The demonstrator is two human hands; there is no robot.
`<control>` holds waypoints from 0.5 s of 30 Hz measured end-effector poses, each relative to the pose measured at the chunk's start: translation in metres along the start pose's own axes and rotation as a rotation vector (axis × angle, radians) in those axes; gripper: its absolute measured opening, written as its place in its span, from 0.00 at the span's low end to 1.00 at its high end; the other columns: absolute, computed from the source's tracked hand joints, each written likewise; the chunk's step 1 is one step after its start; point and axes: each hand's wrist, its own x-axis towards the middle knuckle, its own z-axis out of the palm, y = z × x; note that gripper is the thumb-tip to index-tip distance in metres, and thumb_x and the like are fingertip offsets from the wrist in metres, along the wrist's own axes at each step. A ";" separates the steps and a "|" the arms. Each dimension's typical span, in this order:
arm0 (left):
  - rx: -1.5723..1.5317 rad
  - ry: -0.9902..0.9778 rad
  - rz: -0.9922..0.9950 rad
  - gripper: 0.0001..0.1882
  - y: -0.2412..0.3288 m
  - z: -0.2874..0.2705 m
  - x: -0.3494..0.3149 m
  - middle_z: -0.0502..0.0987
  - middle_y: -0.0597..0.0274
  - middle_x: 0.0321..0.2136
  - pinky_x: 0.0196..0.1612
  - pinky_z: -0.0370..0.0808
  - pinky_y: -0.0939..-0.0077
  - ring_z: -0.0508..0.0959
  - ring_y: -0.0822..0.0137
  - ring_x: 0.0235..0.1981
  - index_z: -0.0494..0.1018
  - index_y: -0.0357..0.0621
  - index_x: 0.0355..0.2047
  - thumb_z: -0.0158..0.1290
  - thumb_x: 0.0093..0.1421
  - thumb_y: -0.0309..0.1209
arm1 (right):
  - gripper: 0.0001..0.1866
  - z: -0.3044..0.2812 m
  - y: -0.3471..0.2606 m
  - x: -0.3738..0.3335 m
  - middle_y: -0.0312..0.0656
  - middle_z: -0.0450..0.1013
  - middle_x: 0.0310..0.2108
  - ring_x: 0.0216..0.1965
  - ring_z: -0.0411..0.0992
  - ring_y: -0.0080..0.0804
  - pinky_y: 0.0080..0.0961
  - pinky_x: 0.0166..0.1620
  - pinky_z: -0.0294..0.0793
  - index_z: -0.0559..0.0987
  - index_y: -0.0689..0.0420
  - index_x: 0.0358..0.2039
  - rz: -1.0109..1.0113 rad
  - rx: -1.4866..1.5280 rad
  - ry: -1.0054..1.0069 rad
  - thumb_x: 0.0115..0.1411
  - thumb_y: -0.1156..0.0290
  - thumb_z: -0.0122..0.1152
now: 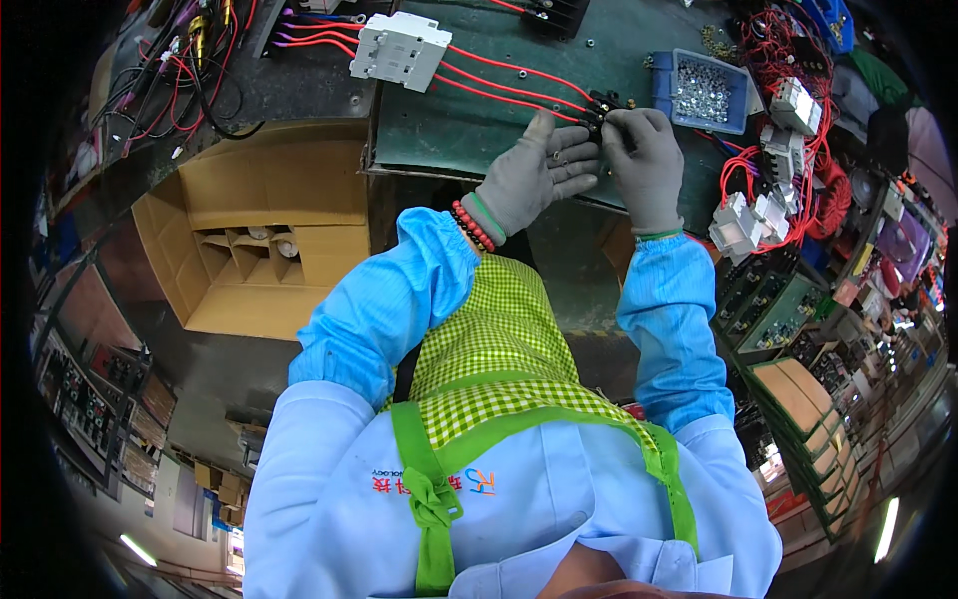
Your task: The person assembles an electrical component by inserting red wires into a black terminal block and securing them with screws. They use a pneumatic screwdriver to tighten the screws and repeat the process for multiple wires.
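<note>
My left hand (pixel 529 178), in a grey glove, is palm up with its fingers stretched out. A tiny brassy speck (pixel 556 155) shows by its fingers, too small to name. Its thumb is beside the lowest red wire. My right hand (pixel 649 165), also gloved, has thumb and fingers pinched at a black terminal block (pixel 602 106); what is between the fingertips is hidden. Three red wires (pixel 519 75) run from a white switch module (pixel 401 50) to the block. A blue tray (pixel 704 92) of small metal fasteners stands just beyond my right hand.
Wired white modules (pixel 743 225) and red wire bundles lie along the right side. Another black part (pixel 549 15) sits at the green bench's (pixel 439 130) far edge. An open cardboard box (pixel 269 215) with dividers is below left; dark cables (pixel 200 80) lie on the left bench.
</note>
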 end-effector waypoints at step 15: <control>0.052 -0.005 0.034 0.45 -0.004 -0.008 0.009 0.67 0.44 0.55 0.61 0.69 0.57 0.70 0.55 0.57 0.55 0.26 0.62 0.39 0.66 0.61 | 0.06 0.000 0.005 0.008 0.42 0.74 0.34 0.35 0.76 0.45 0.37 0.37 0.76 0.80 0.52 0.34 -0.007 -0.057 -0.102 0.57 0.67 0.62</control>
